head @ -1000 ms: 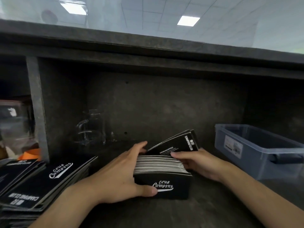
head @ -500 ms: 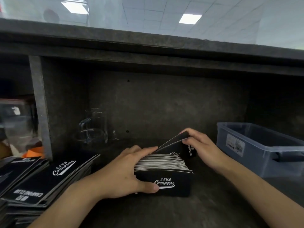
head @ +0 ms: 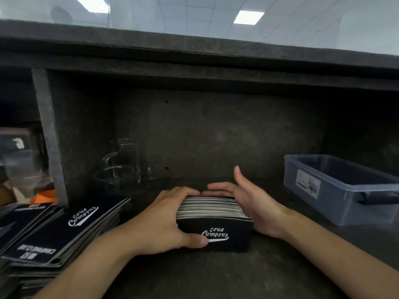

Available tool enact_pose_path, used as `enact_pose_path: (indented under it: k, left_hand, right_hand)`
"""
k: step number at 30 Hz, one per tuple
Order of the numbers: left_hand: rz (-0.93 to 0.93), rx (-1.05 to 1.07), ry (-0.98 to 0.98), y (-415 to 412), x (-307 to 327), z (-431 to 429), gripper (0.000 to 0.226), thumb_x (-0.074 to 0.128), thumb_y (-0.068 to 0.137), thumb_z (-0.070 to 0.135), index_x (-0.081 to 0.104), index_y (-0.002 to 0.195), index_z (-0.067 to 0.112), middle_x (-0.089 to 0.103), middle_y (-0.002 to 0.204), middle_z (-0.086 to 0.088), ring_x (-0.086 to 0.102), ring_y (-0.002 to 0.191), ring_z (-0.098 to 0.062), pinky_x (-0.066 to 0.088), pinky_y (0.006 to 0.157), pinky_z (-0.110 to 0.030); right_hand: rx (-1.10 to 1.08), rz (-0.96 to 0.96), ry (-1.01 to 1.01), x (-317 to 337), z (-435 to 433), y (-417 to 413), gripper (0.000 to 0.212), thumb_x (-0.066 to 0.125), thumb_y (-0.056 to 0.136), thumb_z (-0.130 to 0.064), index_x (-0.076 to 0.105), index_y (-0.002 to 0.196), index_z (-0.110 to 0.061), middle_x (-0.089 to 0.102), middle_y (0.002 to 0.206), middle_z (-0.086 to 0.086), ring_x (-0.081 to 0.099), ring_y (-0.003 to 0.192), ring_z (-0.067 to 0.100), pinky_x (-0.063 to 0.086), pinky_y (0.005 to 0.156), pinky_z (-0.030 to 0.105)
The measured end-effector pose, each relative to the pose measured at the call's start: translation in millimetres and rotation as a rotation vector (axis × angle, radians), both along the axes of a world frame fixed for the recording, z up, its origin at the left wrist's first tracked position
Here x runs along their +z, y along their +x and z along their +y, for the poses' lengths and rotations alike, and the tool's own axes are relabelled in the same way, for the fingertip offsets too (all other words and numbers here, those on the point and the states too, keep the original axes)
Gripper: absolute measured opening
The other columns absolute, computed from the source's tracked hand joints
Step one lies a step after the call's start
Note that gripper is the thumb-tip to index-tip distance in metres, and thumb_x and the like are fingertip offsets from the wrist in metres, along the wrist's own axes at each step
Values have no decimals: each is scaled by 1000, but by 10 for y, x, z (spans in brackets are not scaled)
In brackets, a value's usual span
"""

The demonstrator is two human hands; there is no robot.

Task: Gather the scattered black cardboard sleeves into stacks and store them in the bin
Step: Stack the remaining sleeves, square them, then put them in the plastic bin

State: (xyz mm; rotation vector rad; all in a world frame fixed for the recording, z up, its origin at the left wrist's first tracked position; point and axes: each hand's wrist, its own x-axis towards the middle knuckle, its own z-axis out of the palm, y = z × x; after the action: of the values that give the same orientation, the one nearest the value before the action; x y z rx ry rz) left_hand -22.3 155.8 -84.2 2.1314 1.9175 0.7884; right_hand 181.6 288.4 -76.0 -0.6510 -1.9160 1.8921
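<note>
The left hand [head: 164,221] is clamping the stack of black cardboard sleeves [head: 216,231], thumb curling across the printed front and fingers wrapping over the far side. The right hand [head: 248,203] is lying flat and unclenched, its straight fingers pressing the stack's right end and holding nothing. The stack is standing on edge on the dark grey shelf [head: 216,277], well apart from the translucent blue plastic bin [head: 345,203] at the right. A one-handed lift is risking the middle sleeves slipping and fanning out, since only end pressure is binding them.
</note>
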Motion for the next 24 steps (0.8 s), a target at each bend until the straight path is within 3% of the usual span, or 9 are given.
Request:
enact_pose_path:
  k: [3,5,8,13,15,18,20,22,24]
  left_hand:
    - [35,6,-11,6,9,2,87,86,69,56,36,140,46,36,122,37,33,127,5,31,100,-12]
    - [23,2,-8,-5,4,8,81,87,67,57,42,134,46,41,123,31,39,124,4,36,103,-19]
    - [-25,-4,-6,-23,0,15,77,89,64,55,48,128,47,43,122,25,45,120,2,41,105,-25]
    - [-50,-10,-24,-40,27,10,81,91,62,56,47,130,49,50,122,16,50,116,0,44,104,-27]
    - [-50,-17,-34,-59,31,12,81,89,60,59,47,129,50,52,121,16,51,117,-3,44,106,-31]
    - [-68,-24,-58,-81,52,-3,81,88,57,65,49,127,50,55,121,18,54,116,-4,47,106,-35]
    - [-96,-25,-57,-75,78,-18,80,90,55,63,53,125,49,59,120,17,56,115,-4,48,105,-35]
    - [-127,-11,-47,-59,90,-23,80,93,52,60,56,122,48,62,119,17,58,113,-3,48,105,-34]
    - [-178,7,-47,-27,100,-38,79,96,49,56,60,118,45,66,116,17,61,109,-1,50,103,-32]
  right_hand:
    - [10,-40,176,72,30,123,96,53,75,-87,49,146,-22,62,142,-6,58,131,12,42,114,38]
    - [123,-221,398,157,-26,216,85,77,75,-64,45,146,-31,59,143,-11,56,132,7,44,114,37]
    - [142,-491,689,246,-109,256,70,90,75,-36,52,134,-36,65,128,-15,62,117,0,51,106,32]
    - [113,-473,713,244,-190,234,59,87,79,-36,56,129,-30,69,122,-12,64,114,3,52,101,25]
    - [-8,-403,759,247,-227,300,44,68,91,-53,60,126,-27,68,121,-8,64,116,9,49,101,25]
    - [-656,-321,1185,353,-104,617,53,48,94,-63,65,118,-18,66,118,3,61,114,23,46,98,35]
    - [-1023,-803,1483,488,56,945,59,58,95,-53,53,135,-10,59,132,15,55,123,35,45,103,47]
    - [-998,-1262,1264,577,104,1214,68,56,97,-46,35,148,-6,52,144,18,51,132,37,42,109,48]
    - [-849,-1407,1178,570,105,1401,51,53,101,-34,42,145,-11,63,135,11,62,122,28,47,101,39]
